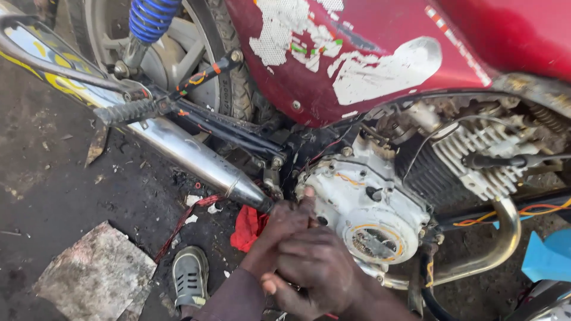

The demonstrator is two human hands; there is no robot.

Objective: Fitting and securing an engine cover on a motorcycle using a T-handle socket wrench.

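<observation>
A red motorcycle stands in front of me, its white engine side cover [369,208] low in the middle. My left hand [284,223] reaches up from a dark sleeve, and its thumb presses on the cover's left edge beside the end of the chrome exhaust pipe [196,157]. My right hand [318,267] lies just below and partly over the left one, fingers curled. Whatever the hands grip is hidden under them. A red rag [247,229] lies on the ground right behind the left hand.
The red tank and side panel [357,59] hang above the engine. The rear wheel [178,53], a blue spring shock [151,18] and a footrest [128,111] are upper left. On the dark ground lie a grey sandal [190,276] and a flat stone slab [95,276]. A blue sheet [544,258] sits at right.
</observation>
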